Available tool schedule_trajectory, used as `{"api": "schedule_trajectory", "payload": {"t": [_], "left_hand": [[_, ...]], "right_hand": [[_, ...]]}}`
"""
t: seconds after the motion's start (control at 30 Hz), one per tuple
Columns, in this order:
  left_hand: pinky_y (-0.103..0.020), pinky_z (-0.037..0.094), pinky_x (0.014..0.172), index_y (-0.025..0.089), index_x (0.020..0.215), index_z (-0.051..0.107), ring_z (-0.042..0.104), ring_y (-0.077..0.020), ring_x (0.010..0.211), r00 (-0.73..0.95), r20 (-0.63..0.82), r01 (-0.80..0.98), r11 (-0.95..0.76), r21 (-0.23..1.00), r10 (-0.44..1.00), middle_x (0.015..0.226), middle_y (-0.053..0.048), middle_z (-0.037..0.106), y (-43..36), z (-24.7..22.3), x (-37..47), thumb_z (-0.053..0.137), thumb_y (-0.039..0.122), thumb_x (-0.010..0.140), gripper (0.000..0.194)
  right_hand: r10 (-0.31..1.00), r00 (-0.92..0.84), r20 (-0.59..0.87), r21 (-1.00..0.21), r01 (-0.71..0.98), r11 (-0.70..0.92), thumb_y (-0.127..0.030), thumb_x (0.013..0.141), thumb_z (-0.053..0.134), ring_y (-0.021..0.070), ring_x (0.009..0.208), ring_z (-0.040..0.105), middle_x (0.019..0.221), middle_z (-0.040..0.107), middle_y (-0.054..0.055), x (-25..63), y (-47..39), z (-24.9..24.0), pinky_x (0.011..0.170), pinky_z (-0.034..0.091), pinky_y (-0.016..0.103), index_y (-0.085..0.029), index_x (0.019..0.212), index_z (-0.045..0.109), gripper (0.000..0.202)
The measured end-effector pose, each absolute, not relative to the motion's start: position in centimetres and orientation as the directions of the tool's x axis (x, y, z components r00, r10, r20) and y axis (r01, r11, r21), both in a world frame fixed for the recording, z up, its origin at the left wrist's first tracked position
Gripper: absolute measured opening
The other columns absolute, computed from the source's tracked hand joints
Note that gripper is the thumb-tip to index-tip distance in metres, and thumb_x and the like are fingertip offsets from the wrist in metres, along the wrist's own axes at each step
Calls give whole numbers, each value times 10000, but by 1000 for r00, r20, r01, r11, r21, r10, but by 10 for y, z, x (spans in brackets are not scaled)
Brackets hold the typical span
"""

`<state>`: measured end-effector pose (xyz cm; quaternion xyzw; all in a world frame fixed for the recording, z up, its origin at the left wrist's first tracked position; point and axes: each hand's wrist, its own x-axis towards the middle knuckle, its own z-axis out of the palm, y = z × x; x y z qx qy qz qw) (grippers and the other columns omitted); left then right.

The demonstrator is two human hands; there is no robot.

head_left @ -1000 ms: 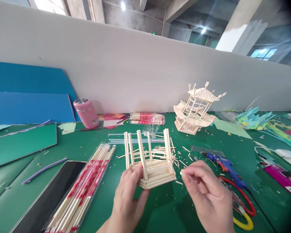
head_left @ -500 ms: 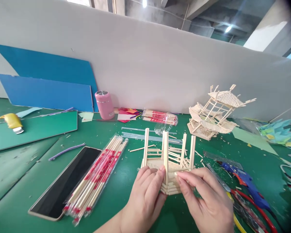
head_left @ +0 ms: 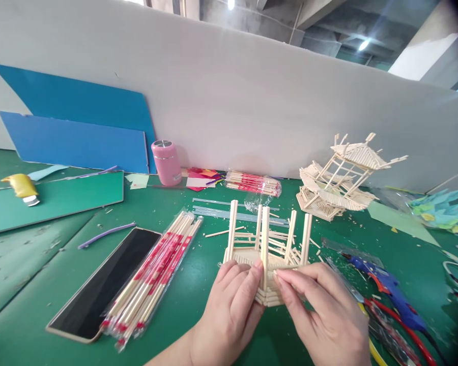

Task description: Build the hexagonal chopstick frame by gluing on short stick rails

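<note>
A small pavilion frame of wooden sticks [head_left: 265,239], with several upright posts on a many-sided base, is in front of me. My left hand [head_left: 234,300] is closed on its near left side, the thumb against the front post. Close to that post, my right hand [head_left: 324,310] pinches a short wooden stick [head_left: 275,273] between thumb and forefinger at the front right side of the frame. The fingers hide most of this stick, and I cannot tell whether it touches the post. Low rails join some of the rear posts.
A finished-looking stick pavilion [head_left: 334,183] stands back right. On the right lie a blue glue gun [head_left: 389,290] and red-handled pliers [head_left: 400,325]. Left are packed sticks [head_left: 156,274], a phone [head_left: 103,284] and a yellow-handled tool [head_left: 21,186]. A pink flask [head_left: 167,163] stands behind.
The frame has turned slightly, so a rear post now shows apart from the front one. Both hands keep their grip, and the view has shifted a little.
</note>
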<state>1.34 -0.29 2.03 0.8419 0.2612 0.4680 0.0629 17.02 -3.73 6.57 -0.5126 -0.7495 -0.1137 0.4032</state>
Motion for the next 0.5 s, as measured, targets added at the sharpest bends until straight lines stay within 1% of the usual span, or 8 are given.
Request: {"api": "schedule_trajectory", "payload": {"t": [0.2, 0.37, 0.5], "left_hand": [[-400, 463, 801, 71, 1296, 343, 615, -228, 823, 428, 750, 379, -854, 357, 504, 882, -132, 657, -2, 19, 14, 468, 116, 838, 477], [-388, 464, 795, 89, 1321, 315, 617, -229, 834, 424, 758, 402, -853, 333, 495, 881, -121, 663, -3, 18, 15, 452, 123, 850, 492], [-386, 470, 784, 82, 1315, 328, 620, -222, 812, 407, 771, 413, -851, 323, 490, 872, -114, 663, -4, 18, 15, 439, 132, 856, 474]], "right_hand": [[675, -155, 722, -228, 867, 442, -121, 789, 586, 126, 604, 554, 668, 593, 41, 170, -37, 66, 560, 459, 245, -158, 830, 638, 76], [688, -154, 709, -219, 880, 422, -152, 799, 578, 131, 595, 553, 657, 593, 38, 169, -37, 68, 550, 460, 252, -165, 820, 647, 74], [662, -151, 734, -214, 874, 436, -143, 797, 577, 123, 569, 535, 628, 579, 27, 168, -35, 72, 527, 447, 246, -159, 789, 656, 81]]}}
